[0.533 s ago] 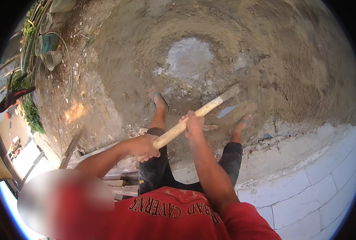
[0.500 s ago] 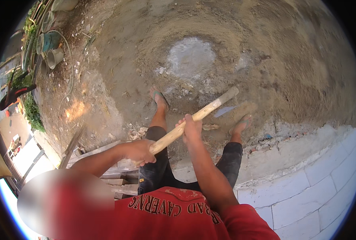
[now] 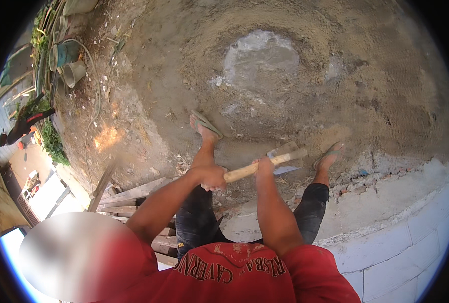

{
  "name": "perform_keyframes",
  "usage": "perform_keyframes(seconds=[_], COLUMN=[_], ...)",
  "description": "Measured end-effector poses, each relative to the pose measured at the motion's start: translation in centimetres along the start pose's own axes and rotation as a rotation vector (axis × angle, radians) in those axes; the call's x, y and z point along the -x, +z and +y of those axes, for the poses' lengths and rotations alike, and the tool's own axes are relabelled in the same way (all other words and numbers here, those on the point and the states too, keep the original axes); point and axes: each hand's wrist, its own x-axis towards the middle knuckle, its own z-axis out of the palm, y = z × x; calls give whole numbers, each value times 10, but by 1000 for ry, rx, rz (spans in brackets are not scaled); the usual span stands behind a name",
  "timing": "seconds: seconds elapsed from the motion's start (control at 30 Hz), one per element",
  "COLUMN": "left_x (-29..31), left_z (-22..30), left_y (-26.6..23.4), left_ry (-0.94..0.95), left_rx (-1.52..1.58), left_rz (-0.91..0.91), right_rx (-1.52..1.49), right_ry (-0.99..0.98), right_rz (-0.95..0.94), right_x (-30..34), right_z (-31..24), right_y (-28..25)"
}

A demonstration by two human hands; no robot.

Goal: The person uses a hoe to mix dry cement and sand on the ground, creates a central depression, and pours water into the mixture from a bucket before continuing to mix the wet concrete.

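My left hand is wrapped round the rear part of the wooden handle of a hoe. Farther along, my right hand grips the same handle nearer its head. The handle slants slightly up to the right. At its far end a grey metal blade shows, low between my feet; its lower edge is hard to make out. Beyond it, a wet grey-white patch lies within a broad ring of brown sandy material.
My sandalled feet stand apart on the ground. Broken masonry and a pale block wall run along the right. Wooden planks lie at left. Buckets, a hose and another person are farther left.
Both hands have shifted right with the hoe, and its head has come lower. The handle now lies flatter. The whole view has also shifted, with the pale patch farther right.
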Motion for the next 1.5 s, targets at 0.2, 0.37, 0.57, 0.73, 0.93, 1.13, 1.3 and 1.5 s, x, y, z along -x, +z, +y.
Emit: perform_keyframes(seconds=[0.2,0.37,0.57,0.73,0.93,1.13,1.3,1.5], left_x=[145,277,275,110,84,204,326,293], left_z=[51,51,22,-53,-13,40,98,49], left_y=[-100,-58,-49,-12,-79,-109,-39,-26], left_ry=[-104,-58,-192,14,-130,-272,-119,-81], left_rx=[-810,-1020,-692,-401,-638,-1087,-1273,-807], left_rz=[409,870,453,390,530,842,1073,770], right_rx=[-511,-641,-419,-175,-344,-611,-628,-431], right_ry=[125,224,214,150,80,219,261,146], right_rz=[-243,-524,-484,-183,-192,-435,-680,-508], right_x=[45,171,212,81,28,110,246,231], right_z=[37,71,83,75,65,75,53,38], right_y=[134,159,111,42,102,204,172,112])
